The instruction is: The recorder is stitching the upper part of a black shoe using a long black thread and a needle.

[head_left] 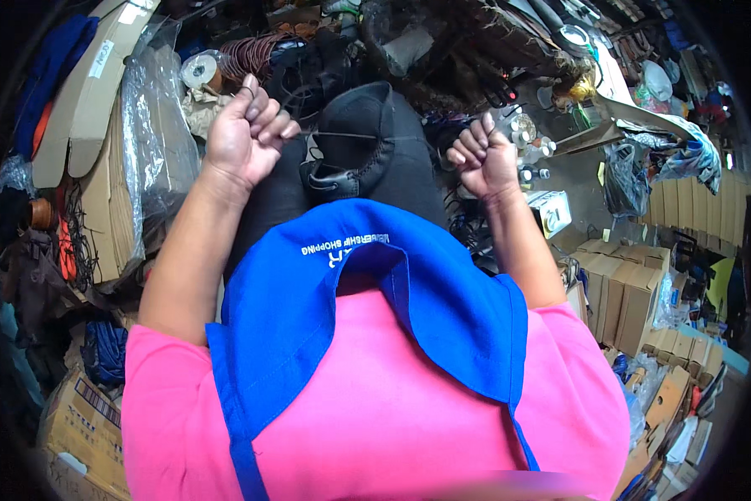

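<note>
A black shoe (pixel 363 117) rests between my knees, its opening and stitched edge toward me. A thin thread (pixel 355 134) stretches across the shoe, roughly level between my two hands. To the left of the shoe, my left hand (pixel 246 138) is raised with fingers curled in and a dark loop of thread about the thumb and forefinger. My right hand (pixel 486 157) is closed at the other side, fingers folded toward the palm. The thread is too fine to follow right up to the right fingers. A blue apron (pixel 292 292) covers my lap and chest.
Cardboard sheets and clear plastic (pixel 154 142) stand at the left, beside a spool (pixel 200 71). Small bottles (pixel 526 134) and a white can (pixel 549 212) are right of my right hand. Stacked cardboard boxes (pixel 622 284) stand further right; a yellowish carton (pixel 83 426) is at the lower left.
</note>
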Demonstrator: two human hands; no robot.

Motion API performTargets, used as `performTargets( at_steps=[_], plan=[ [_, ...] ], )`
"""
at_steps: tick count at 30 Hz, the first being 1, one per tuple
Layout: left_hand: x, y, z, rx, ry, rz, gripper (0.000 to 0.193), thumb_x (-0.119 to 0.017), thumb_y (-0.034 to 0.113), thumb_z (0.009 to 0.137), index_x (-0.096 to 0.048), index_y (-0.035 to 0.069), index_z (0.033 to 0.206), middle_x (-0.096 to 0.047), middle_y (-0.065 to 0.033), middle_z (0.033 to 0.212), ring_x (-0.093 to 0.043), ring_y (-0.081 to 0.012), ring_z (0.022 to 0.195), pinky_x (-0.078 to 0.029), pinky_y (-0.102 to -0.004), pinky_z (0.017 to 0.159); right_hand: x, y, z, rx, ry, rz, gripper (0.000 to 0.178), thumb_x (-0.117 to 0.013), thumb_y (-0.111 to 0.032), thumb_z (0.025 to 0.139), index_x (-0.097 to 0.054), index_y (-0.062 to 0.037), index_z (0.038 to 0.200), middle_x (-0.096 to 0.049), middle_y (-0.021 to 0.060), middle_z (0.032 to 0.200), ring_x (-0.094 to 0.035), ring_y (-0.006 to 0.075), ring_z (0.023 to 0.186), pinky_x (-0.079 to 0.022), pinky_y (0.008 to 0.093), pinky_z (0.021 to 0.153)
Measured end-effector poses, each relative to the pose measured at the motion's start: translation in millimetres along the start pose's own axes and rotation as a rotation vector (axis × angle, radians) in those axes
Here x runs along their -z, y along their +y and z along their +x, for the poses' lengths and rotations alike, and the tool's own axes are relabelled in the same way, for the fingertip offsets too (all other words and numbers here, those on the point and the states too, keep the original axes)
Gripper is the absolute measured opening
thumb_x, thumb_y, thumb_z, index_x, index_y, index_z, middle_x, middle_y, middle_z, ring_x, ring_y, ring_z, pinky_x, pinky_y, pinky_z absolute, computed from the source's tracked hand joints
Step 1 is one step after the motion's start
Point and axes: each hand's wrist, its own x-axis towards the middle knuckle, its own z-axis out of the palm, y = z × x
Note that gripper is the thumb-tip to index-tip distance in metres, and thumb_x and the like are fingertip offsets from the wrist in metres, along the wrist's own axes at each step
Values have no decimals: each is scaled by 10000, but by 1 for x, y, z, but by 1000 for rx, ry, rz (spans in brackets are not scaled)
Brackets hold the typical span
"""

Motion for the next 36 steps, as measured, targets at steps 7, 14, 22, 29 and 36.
performTargets(
  at_steps=[7, 14, 22, 29, 36],
  plan=[
    [-1, 63, -32, -38, 362, 1427, 202, -582, 210, 875, -624, 41, 978, -638, -79, 976, -607, -217, 913, -442, -346, 869, 70, -25, -22, -192, 230, -709, 409, -603, -362, 883, -582, -36, 1130, -621, 142, 1080, -584, 240, 1017, -449, 384, 879],
    [-7, 61, -90, -625, 520, 1958, 276, -695, 106, 724, -652, 23, 984, -616, -122, 1031, -568, -231, 1025, -436, -321, 894, 51, -53, -18, 148, 155, -1328, 639, -724, -332, 779, -478, -89, 1316, -586, 136, 1148, -554, 209, 1047, -434, 335, 909],
    [-73, -68, -43, -332, -267, 2406, 464, -786, 308, 609, -547, 65, 924, -544, -112, 927, -609, -295, 782, -489, -393, 698, -106, -21, 55, 13, -353, -1894, 549, -750, -329, 762, -546, -17, 1165, -619, 62, 901, -543, 136, 844, -447, 293, 761],
    [-53, -75, -36, -498, -243, 2438, 309, -724, 231, 679, -586, 91, 917, -588, -85, 881, -629, -257, 799, -473, -388, 705, -93, -25, 34, -200, -156, -1620, 360, -689, -397, 806, -590, -64, 711, -519, -3, 581, -469, 97, 542, -346, 271, 510],
    [-45, -69, -21, -499, -306, 2366, 255, -702, 195, 675, -640, 112, 908, -608, -89, 870, -638, -287, 771, -519, -406, 657, -61, -9, 8, -2, -64, -1251, 276, -646, -357, 835, -595, -99, 752, -504, -32, 617, -461, 68, 584, -335, 235, 537]
  ],
)
